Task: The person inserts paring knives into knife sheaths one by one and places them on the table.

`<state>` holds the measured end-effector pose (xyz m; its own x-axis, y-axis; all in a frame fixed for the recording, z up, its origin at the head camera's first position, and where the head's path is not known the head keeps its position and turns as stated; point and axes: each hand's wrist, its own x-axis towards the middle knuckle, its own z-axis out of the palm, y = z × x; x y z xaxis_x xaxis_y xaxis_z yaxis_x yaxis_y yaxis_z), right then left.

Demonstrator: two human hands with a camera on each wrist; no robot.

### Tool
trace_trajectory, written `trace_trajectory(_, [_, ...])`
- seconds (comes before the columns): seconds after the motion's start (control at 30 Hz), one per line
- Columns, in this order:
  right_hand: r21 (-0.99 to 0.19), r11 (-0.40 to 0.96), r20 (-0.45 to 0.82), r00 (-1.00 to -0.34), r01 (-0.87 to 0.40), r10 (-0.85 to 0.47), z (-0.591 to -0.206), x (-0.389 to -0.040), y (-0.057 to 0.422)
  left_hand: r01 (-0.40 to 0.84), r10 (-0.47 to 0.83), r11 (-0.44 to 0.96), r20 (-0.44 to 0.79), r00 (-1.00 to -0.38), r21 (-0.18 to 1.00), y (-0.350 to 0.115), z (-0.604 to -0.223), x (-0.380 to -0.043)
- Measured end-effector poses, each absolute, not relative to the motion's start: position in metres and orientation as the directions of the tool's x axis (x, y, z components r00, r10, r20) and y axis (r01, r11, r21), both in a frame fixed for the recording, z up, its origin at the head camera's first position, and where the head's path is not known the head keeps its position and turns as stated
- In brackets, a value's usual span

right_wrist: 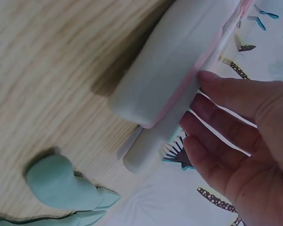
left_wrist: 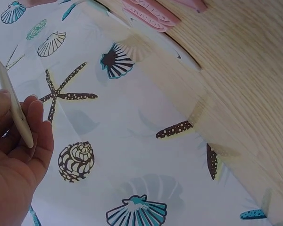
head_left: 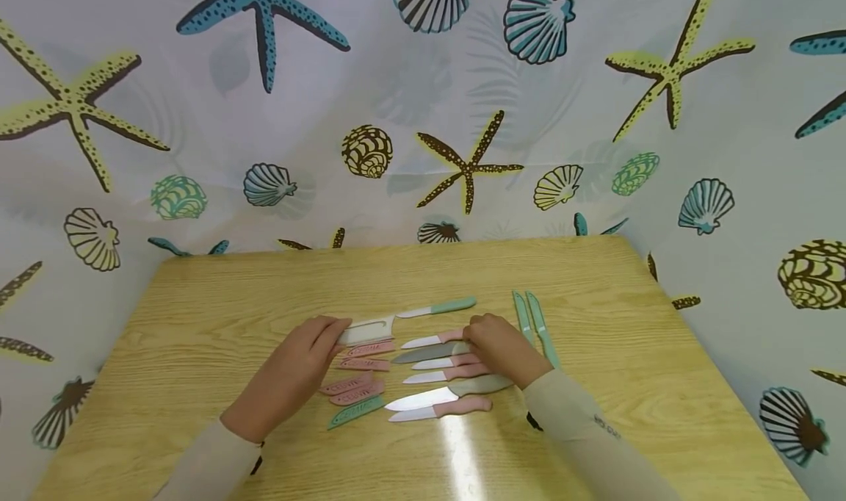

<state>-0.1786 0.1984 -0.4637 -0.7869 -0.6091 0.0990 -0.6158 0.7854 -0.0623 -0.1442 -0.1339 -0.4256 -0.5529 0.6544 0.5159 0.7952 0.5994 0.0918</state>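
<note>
My left hand (head_left: 300,372) pinches a flat white piece with a long slot (head_left: 367,330) between thumb and fingers. In the left wrist view, this piece (left_wrist: 14,103) shows thin and edge-on. My right hand (head_left: 502,350) pinches the end of a pink-handled knife (head_left: 423,341) at the top of a row of knives. A grey-bladed knife (head_left: 426,353) lies just below it, its handle partly under that hand. Further down are more pink-handled knives (head_left: 463,371) and a large grey-handled knife (head_left: 423,399). In the right wrist view, the thumb tip meets a pale handle (right_wrist: 155,136).
Pink sheaths (head_left: 357,391) and a green sheath (head_left: 355,411) lie near my left hand. A green-handled knife (head_left: 452,305) lies behind the row. Two green knives (head_left: 538,321) lie beyond my right hand. A shell-patterned cloth (head_left: 423,119) hangs behind the wooden table (head_left: 231,288).
</note>
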Motion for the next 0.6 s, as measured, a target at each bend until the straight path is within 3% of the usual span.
trace_trajectory(0.27, [0.014, 0.74, 0.054, -0.739, -0.672, -0.672, -0.463, -0.1839, 0.1966, 0.793, 0.651, 0.605, 0.53, -0.543, 0.068, -0.1347, -0.4252, -0.1443])
trace_trajectory(0.6, [-0.052, 0.715, -0.028, -0.715, -0.697, -0.699, -0.4624, -0.1882, 0.1959, 0.784, 0.648, 0.619, 0.526, -0.55, 0.057, -0.1333, -0.4297, -0.1441])
